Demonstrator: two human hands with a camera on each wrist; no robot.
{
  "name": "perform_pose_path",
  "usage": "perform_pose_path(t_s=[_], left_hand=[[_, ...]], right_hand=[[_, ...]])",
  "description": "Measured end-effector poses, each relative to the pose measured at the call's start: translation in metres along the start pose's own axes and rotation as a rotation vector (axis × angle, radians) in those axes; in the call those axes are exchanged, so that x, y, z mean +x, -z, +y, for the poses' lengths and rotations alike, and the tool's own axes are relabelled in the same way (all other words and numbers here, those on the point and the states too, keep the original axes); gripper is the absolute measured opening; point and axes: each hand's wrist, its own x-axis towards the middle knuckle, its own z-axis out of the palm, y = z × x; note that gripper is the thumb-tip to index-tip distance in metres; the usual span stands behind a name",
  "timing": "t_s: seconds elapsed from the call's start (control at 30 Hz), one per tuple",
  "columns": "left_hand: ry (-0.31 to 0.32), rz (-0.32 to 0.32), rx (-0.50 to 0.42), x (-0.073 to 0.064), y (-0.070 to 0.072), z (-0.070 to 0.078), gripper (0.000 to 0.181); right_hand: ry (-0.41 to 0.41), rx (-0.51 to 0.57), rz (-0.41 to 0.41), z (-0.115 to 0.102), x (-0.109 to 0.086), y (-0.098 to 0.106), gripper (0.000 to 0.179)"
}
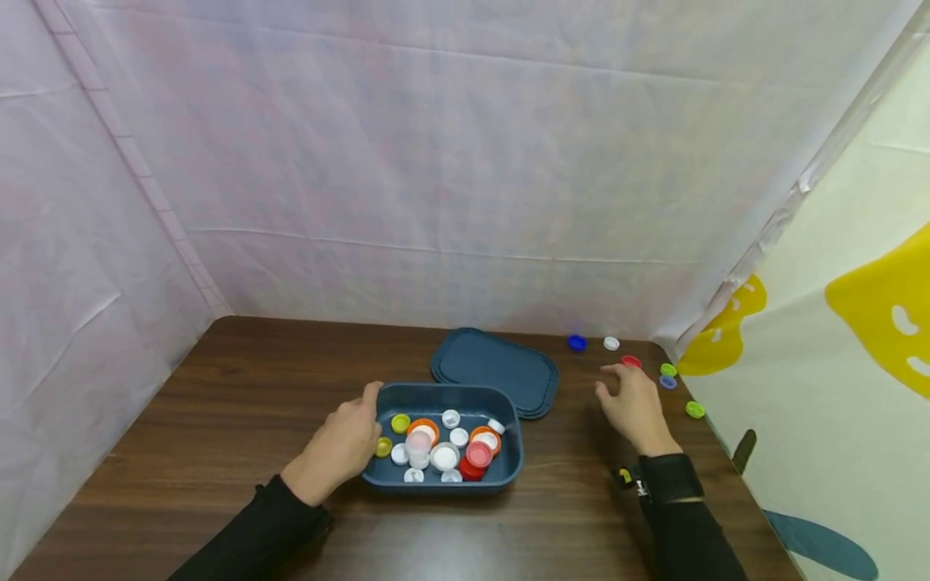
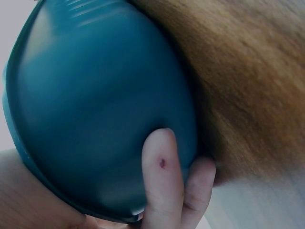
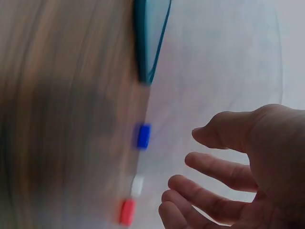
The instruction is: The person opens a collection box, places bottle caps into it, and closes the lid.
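Observation:
My left hand (image 1: 340, 445) grips the left end of a dark blue plastic container (image 1: 445, 487). In the left wrist view its fingers (image 2: 163, 176) lie against the container's outer wall (image 2: 105, 105). Inside it are many bottle caps, among them a white cap (image 1: 445, 457), a yellow cap (image 1: 400, 424) and a red cap (image 1: 472, 469). My right hand (image 1: 639, 411) hovers over the table's right side with spread, slightly bent fingers and nothing in them. Just beyond its fingertips lies another red cap (image 1: 630, 361), with a white cap (image 1: 612, 344) and a blue cap (image 1: 577, 343) farther back.
A dark blue lid (image 1: 494, 367) lies flat behind the container. On the right edge of the wooden table (image 1: 218, 452) are a green cap (image 1: 695, 410), another green cap (image 1: 668, 369) and a purple cap (image 1: 668, 382). White sheeting (image 1: 436, 161) walls the back and sides.

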Motion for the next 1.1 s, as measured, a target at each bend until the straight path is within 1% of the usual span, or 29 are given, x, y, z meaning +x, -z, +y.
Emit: perform_pose_path(t_s=[0.23,0.4,0.47,0.57,0.83,0.9,0.97,1.03,1.1], left_hand=[[-0.01,0.004,0.0,0.0,0.0,-0.001,0.064],[-0.002,0.005,0.006,0.0,0.0,0.0,0.064],[0.012,-0.003,0.008,0.001,-0.001,0.0,0.065],[0.027,-0.012,0.009,0.001,-0.001,0.0,0.066],[0.038,-0.015,0.004,0.001,-0.001,0.001,0.065],[0.036,-0.015,0.003,0.001,-0.001,0.001,0.065],[0.033,-0.015,0.001,0.0,-0.001,0.001,0.066],[0.026,-0.012,-0.001,0.0,-0.001,0.0,0.066],[0.017,-0.006,0.0,0.0,-0.001,0.001,0.065]], right_hand=[[-0.13,-0.065,-0.005,0.044,0.002,0.01,0.044],[-0.206,-0.106,0.014,0.073,-0.001,0.017,0.048],[-0.221,-0.121,0.019,0.08,-0.002,0.019,0.048],[-0.244,-0.149,-0.001,0.088,-0.004,0.022,0.051],[-0.315,-0.175,-0.101,0.099,-0.005,0.03,0.058],[-0.328,-0.18,-0.121,0.101,-0.005,0.031,0.059],[-0.327,-0.182,-0.118,0.104,-0.004,0.029,0.058],[-0.303,-0.185,-0.094,0.11,-0.003,0.025,0.055],[-0.262,-0.19,-0.046,0.118,-0.002,0.019,0.051]])
